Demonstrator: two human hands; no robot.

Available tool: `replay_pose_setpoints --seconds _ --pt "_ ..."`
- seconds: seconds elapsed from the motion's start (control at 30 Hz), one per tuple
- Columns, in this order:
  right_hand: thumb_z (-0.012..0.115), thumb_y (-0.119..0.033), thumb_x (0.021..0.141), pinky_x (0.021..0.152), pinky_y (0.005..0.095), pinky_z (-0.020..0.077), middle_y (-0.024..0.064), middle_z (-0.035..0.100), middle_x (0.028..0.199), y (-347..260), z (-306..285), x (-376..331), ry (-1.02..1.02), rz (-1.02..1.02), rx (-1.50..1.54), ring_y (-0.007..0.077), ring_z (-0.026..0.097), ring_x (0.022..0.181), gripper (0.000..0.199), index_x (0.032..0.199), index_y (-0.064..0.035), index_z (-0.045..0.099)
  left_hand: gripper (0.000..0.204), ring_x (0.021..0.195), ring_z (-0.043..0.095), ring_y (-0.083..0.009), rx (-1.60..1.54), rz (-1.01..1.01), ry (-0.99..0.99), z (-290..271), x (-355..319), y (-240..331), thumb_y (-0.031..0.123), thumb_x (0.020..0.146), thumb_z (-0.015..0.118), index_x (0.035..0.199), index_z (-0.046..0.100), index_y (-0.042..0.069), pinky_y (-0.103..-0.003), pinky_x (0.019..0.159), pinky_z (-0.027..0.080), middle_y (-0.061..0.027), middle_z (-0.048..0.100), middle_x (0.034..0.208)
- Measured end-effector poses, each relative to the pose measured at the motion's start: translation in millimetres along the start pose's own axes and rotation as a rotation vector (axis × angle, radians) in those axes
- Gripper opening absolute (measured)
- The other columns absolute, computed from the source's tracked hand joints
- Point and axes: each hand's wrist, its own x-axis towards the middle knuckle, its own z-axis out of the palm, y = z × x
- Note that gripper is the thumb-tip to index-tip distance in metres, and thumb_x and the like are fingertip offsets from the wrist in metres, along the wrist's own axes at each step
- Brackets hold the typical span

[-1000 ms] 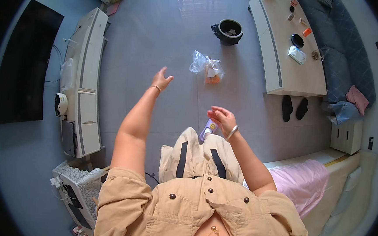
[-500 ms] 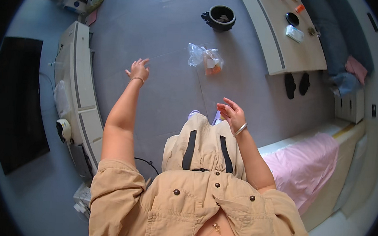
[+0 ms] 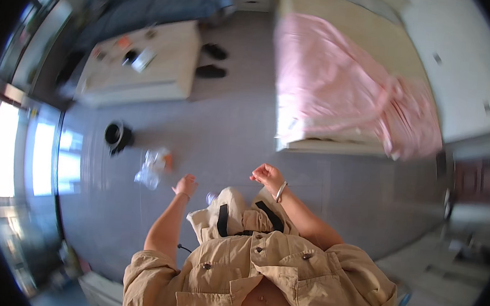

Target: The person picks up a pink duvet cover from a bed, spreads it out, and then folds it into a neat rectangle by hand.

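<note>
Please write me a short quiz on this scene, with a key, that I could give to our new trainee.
1. True or false: the plastic bag lies on the floor.
2. Which hand is nearer the bag: A, the right; B, the left; C, both equally near?
3. What colour is the large cloth?

Key: 1, true; 2, B, the left hand; 3, pink.

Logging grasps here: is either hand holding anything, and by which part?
Nothing visible is held: the bare left hand and bare right hand both look empty.
</note>
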Motion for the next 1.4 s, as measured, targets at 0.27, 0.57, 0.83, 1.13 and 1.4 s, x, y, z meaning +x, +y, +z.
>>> replay_pose_setpoints --seconds 0.27,0.57,0.83,1.13,1.4 --pt "0.056 -0.007 0.079 0.070 0.0242 0.0464 0.0018 0.055 0.077 40 -307 -240 0.661 -0.088 0.311 0.0119 0.054 0.069 0.008 0.086 -0.0065 0.053 0.040 0.107 0.046 -0.0234 0.390 0.476 -0.225 226 -103 351 0.035 0.067 0.062 0.105 0.054 0.023 -0.049 0.087 0.034 -0.0043 0.051 0.113" --pt "0.055 -0.013 0.081 0.063 0.0221 0.0435 0.0028 0.057 0.075 13 -449 -309 1.019 -0.052 0.596 0.0104 0.054 0.070 0.007 0.085 -0.0078 0.053 0.032 0.100 0.051 -0.0275 0.511 0.812 -0.505 377 -145 543 0.031 0.065 0.063 0.092 0.061 0.014 -0.038 0.084 0.040 -0.0138 0.056 0.103" --pt "0.056 -0.014 0.080 0.059 0.0231 0.0435 0.0033 0.056 0.070 1 -627 -299 1.084 0.001 0.730 0.0110 0.053 0.065 0.009 0.082 -0.0061 0.053 0.037 0.091 0.056 -0.0276 0.579 0.745 -0.628 479 -54 691 0.029 0.062 0.061 0.093 0.061 0.010 -0.034 0.081 0.043 -0.0155 0.059 0.096" --pt "0.053 -0.017 0.081 0.070 0.0289 0.0440 0.0027 0.057 0.075 -46 -798 -338 1.263 0.044 0.872 0.0135 0.056 0.075 0.012 0.089 -0.0078 0.052 0.036 0.083 0.058 -0.0272 0.584 1.140 -0.584 616 -95 969 0.030 0.065 0.060 0.093 0.060 0.007 -0.035 0.074 0.045 -0.0164 0.061 0.088" --pt "0.049 -0.017 0.082 0.069 0.0307 0.0428 0.0035 0.060 0.081 -25 -1025 -430 1.335 0.196 0.825 0.0140 0.056 0.078 0.010 0.085 -0.0085 0.053 0.029 0.074 0.060 -0.0260 0.553 0.982 -0.659 795 -159 1129 0.024 0.067 0.059 0.088 0.061 0.005 -0.034 0.069 0.047 -0.0164 0.062 0.081"
